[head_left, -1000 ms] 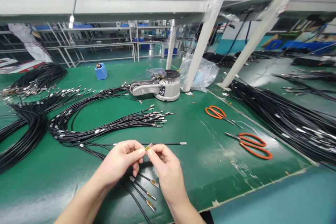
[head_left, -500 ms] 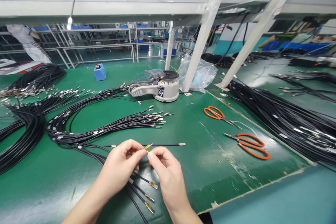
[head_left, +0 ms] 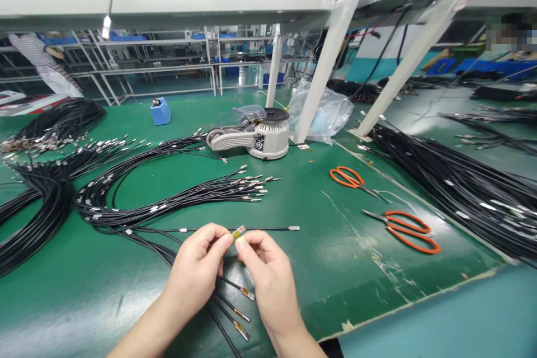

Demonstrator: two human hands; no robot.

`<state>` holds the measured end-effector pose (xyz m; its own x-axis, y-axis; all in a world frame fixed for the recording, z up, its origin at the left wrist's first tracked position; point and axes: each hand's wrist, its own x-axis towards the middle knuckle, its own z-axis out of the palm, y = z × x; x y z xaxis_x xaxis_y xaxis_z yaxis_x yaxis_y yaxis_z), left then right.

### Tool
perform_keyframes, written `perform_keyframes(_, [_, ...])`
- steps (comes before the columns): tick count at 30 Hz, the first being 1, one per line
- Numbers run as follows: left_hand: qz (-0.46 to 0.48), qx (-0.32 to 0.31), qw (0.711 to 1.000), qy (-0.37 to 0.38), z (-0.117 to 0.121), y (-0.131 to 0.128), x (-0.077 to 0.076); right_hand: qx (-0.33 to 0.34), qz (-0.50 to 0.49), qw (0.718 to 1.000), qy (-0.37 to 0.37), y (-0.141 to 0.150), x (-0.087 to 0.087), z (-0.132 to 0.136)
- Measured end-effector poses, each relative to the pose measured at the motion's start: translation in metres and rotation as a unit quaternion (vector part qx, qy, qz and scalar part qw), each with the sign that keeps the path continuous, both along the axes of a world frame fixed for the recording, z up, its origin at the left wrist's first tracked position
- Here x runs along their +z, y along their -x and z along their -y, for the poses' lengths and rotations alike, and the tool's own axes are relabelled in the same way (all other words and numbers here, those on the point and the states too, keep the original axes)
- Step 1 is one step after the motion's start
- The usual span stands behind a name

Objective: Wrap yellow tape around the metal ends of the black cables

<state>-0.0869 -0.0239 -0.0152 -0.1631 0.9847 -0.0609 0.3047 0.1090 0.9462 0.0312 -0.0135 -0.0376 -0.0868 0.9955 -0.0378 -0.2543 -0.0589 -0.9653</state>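
Observation:
My left hand (head_left: 197, 268) and my right hand (head_left: 264, 271) meet over the green mat (head_left: 319, 246) near its front edge. Both pinch the metal tip of a thin black cable (head_left: 238, 231), which carries a yellowish tape wrap. Under my hands lie a few more black cables (head_left: 239, 305) whose tips are wrapped in the same tape. A single cable (head_left: 268, 229) lies straight across the mat just behind my fingers. A large fanned bundle of black cables with bare metal ends (head_left: 184, 196) spreads out behind it.
A grey tape dispenser (head_left: 260, 135) stands mid-table. Two orange-handled scissors (head_left: 350, 177) (head_left: 409, 229) lie to the right. Thick cable bundles lie far left (head_left: 37, 207) and right (head_left: 461, 184). White frame legs (head_left: 331, 50), a plastic bag (head_left: 325, 114) and a blue box (head_left: 160, 111) stand behind.
My hands stay almost in place, fingers shifting slightly on the cable tip. The view has tilted a little.

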Motion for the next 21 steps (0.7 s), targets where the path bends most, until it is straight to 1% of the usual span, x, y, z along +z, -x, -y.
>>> perform_keyframes(6, [0.047, 0.013, 0.999, 0.008, -0.0010, -0.0009, -0.0036, 0.001, 0.008, 1.000, 0.001, 0.0002, -0.0001, 0.0008])
perform_keyframes(12, [0.085, 0.017, 0.996, 0.010, -0.0011, -0.0016, -0.0033, 0.003, 0.010, 1.000, 0.001, 0.0008, -0.0016, -0.0008])
perform_keyframes(17, [0.123, 0.002, 0.992, 0.027, -0.0020, -0.0002, -0.0009, 0.007, 0.010, 1.000, -0.009, 0.0006, -0.0024, -0.0021])
perform_keyframes(21, [0.177, -0.020, 0.983, 0.040, -0.0039, 0.0024, 0.0025, 0.010, 0.010, 1.000, -0.018, 0.0011, -0.0010, -0.0023])
